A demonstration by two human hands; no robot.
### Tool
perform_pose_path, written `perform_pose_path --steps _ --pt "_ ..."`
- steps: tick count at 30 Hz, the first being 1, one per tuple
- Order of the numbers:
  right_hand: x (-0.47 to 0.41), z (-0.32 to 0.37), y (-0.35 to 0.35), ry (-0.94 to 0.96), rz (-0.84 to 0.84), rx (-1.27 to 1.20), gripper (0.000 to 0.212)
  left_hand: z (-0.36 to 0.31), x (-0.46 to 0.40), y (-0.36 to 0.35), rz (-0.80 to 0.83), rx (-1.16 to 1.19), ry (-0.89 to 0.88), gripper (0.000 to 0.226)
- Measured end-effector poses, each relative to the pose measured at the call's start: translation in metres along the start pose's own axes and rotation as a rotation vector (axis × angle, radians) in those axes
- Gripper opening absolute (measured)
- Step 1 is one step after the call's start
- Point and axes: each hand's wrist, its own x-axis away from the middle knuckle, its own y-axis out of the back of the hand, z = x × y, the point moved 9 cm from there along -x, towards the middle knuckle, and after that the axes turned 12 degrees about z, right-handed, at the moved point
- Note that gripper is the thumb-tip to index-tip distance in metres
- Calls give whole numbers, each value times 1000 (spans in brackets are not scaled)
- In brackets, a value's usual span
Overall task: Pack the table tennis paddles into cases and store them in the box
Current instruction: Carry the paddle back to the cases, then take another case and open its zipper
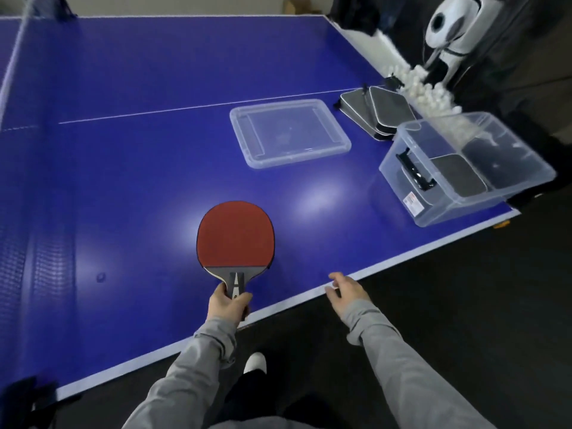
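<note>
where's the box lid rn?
Head view: the clear lid lies flat on the blue table, right of centre, between the grey cases and the open box.

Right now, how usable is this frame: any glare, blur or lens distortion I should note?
Head view: soft ceiling-light glare patches on the blue table beside the red paddle; the wide-angle lens bows the table edges; the white machine and the balls at far right are smeared; the clear box and lid read cleanly, and both hands are sharp enough.

Red paddle held flat — grey cases beside clear box.
</note>
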Motion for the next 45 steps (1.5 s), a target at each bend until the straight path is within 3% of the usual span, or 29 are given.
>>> perform_pose_path --steps 5,11,22,27,31,34,39,41,45 --pt "-31 40 2 74 21 40 39 -5 -30 30 -110 114 65 19" --pt "-66 103 -7 223 92 149 39 7 -40 117 -281 204 124 20" --pt "-74 222 -75 456 272 372 40 71 -7 250 -395 448 226 28" --pt "-72 228 -91 460 294 430 40 86 -3 274 -423 174 303 14" --pt "-71 222 -96 431 304 451 40 70 16 284 -652 -281 309 14" --pt "-70 218 -99 417 309 451 40 73 16 274 -626 -429 307 30" --pt "-69 208 -93 383 296 451 40 74 21 262 -594 -428 323 65" --pt "-68 203 -89 369 288 441 40 65 32 258 -658 -465 322 80" --pt "-66 194 -78 340 261 411 41 15 41 220 -731 -745 -32 73"
